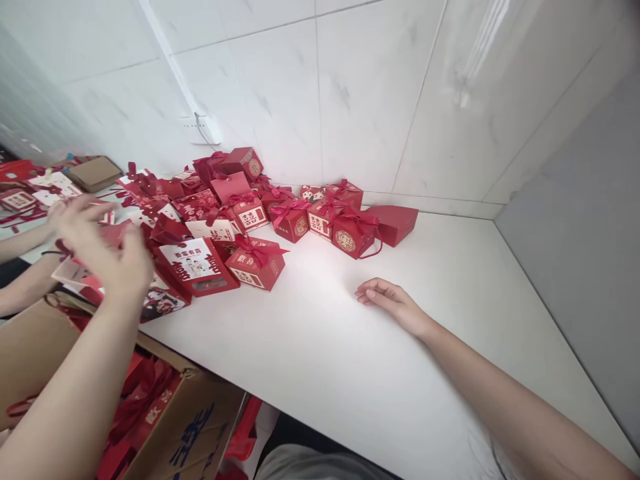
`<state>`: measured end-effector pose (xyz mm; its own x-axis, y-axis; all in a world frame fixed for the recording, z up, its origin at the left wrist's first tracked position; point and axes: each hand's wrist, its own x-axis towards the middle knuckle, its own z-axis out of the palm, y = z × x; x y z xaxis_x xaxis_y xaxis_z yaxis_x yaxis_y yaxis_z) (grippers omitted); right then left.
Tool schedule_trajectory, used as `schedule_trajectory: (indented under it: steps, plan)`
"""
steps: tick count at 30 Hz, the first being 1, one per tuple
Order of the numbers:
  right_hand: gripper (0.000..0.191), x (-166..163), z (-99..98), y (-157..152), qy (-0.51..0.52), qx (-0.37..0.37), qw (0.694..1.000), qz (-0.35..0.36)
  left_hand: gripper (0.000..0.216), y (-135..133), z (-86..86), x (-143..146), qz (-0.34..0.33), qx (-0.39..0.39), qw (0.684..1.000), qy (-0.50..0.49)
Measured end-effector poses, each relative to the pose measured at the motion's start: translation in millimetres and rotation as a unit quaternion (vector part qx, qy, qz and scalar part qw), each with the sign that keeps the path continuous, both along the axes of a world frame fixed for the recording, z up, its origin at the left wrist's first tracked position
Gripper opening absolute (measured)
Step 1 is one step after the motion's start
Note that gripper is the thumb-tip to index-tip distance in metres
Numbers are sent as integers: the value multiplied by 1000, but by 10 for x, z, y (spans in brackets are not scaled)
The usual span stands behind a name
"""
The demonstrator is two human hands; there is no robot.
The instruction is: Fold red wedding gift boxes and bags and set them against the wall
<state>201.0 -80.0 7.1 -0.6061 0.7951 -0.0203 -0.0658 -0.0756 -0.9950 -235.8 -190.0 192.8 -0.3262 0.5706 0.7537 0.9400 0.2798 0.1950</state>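
My right hand (pixel 393 303) lies palm down on the white table (pixel 350 373), fingers loosely stretched, nothing in it. It is a little to the right of the nearest red gift boxes. My left hand (pixel 123 267) is raised at the left, over the edge of a pile of red gift boxes (pixel 250 220) tied with ribbon bows. It is smeared by motion, so its fingers do not show clearly. Just under it stands a larger red box with a printed white panel (pixel 197 267). A small red box with a bow (pixel 256 265) stands apart at the front of the pile.
Another person's forearms and blurred hands (pixel 70 217) reach in from the far left. An open cardboard carton (pixel 195 420) holding red items stands below the table's near edge. White tiled walls close the back and right. A wall socket (pixel 207 130) sits above the pile.
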Motion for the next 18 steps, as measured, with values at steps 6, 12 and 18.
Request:
schedule_trajectory:
  steps: [6, 12, 18]
  plan:
    - [43, -16, -17, 34, 15, 3, 1000, -5, 82, 441, -354, 902, -9, -248, 967, 65]
    - [43, -47, -23, 43, 28, 16, 999, -3, 105, 730, -601, 918, 41, -354, 930, 92]
    - [41, -19, 50, 42, 64, 63, 986, -143, 111, 982, -453, 1188, -222, -493, 841, 12]
